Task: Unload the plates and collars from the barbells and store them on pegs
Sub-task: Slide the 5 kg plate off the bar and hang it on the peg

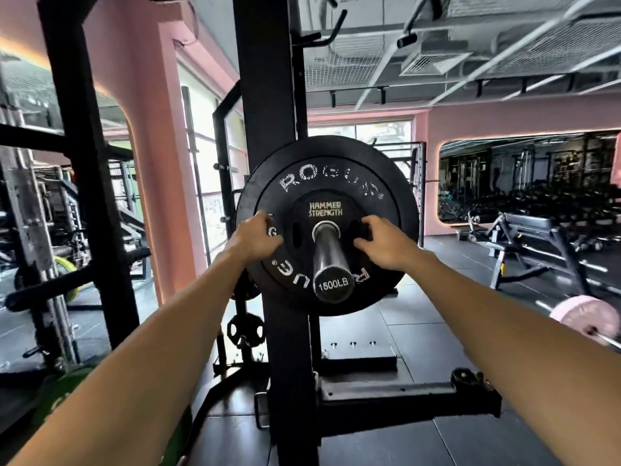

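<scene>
A barbell sleeve (331,260) with a "1500LB" end cap points toward me. On it sits a large black Rogue bumper plate (336,166), with a smaller black Hammer Strength plate (325,210) in front of it. My left hand (255,237) grips the small plate's left edge, fingers curled over the rim. My right hand (383,243) holds the small plate's right side, fingers hooked into its grip slot. I see no collar on the sleeve.
A black rack upright (265,95) stands just behind the plates. A small black plate (245,331) hangs low on the rack. A pink plate (584,316) on another bar is at the right, a bench (531,237) beyond it. A green plate (67,391) lies lower left.
</scene>
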